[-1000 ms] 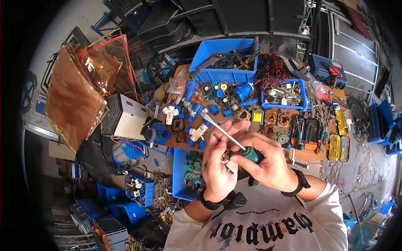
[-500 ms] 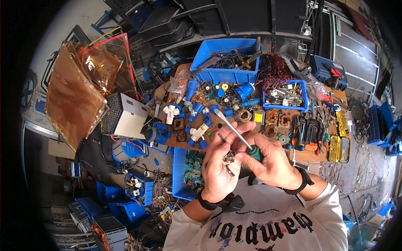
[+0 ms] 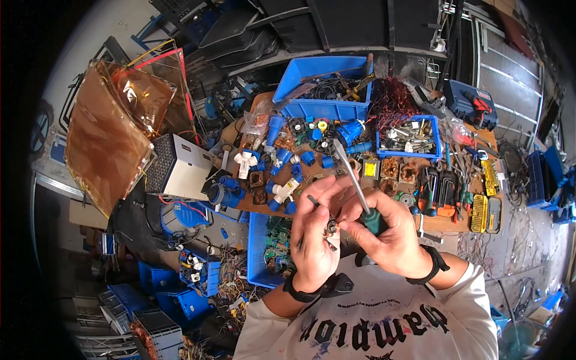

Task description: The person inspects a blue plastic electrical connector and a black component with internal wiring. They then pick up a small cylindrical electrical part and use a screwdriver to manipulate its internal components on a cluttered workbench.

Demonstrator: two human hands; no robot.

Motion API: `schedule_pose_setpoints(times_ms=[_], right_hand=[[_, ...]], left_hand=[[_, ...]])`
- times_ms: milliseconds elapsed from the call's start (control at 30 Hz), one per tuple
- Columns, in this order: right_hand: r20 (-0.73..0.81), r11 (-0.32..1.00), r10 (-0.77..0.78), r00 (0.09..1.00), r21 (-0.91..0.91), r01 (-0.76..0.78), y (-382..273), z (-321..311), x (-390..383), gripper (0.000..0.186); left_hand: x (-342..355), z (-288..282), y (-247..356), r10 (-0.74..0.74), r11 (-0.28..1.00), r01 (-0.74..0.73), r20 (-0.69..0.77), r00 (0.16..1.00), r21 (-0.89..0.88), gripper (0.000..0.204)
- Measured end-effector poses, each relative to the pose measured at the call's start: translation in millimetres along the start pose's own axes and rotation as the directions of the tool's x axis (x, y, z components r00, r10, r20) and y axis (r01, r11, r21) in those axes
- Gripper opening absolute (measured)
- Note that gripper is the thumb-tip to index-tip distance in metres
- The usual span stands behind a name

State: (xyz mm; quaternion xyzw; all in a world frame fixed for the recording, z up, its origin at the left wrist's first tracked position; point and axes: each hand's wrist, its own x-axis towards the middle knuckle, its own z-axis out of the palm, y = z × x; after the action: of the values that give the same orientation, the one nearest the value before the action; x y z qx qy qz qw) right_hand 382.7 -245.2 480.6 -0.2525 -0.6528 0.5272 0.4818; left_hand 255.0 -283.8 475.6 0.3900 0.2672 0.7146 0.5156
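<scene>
My left hand [image 3: 315, 237] is raised in front of my chest and pinches a small dark metal part [image 3: 330, 228] between thumb and fingers. My right hand [image 3: 393, 234] touches the left one and grips a screwdriver [image 3: 355, 183] by its green handle. Its long metal shaft points up and to the left, away from me, over the workbench. Both wrists wear dark bands. The small part is mostly hidden by my fingers.
A wooden workbench [image 3: 447, 223] holds blue plug parts [image 3: 282, 198], small transformers [image 3: 390, 168], hand tools [image 3: 438, 192], a blue tray of metal pieces [image 3: 410, 137] and a large blue bin [image 3: 324, 84]. A white box [image 3: 180, 168], blue crates of circuit boards [image 3: 267, 252] and wires lie at the left.
The screwdriver's shaft has swung from pointing far left to more upright. Both hands stayed together in front of my chest.
</scene>
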Motion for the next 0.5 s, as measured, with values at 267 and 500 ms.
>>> schedule_pose_setpoints(times_ms=[267,500], right_hand=[[0.066,0.996,-0.075,0.995,-0.037,0.077,-1.8,-2.3,-1.5,0.019],[0.02,0.995,0.067,0.998,0.073,-0.069,-3.8,-0.1,-4.0,0.016]], left_hand=[[-2.4,-1.7,0.7,0.007,0.998,-0.01,0.05,0.999,0.056,0.039],[-7.1,3.5,8.8,-0.205,0.978,0.201,-0.082,0.975,-0.056,0.047]])
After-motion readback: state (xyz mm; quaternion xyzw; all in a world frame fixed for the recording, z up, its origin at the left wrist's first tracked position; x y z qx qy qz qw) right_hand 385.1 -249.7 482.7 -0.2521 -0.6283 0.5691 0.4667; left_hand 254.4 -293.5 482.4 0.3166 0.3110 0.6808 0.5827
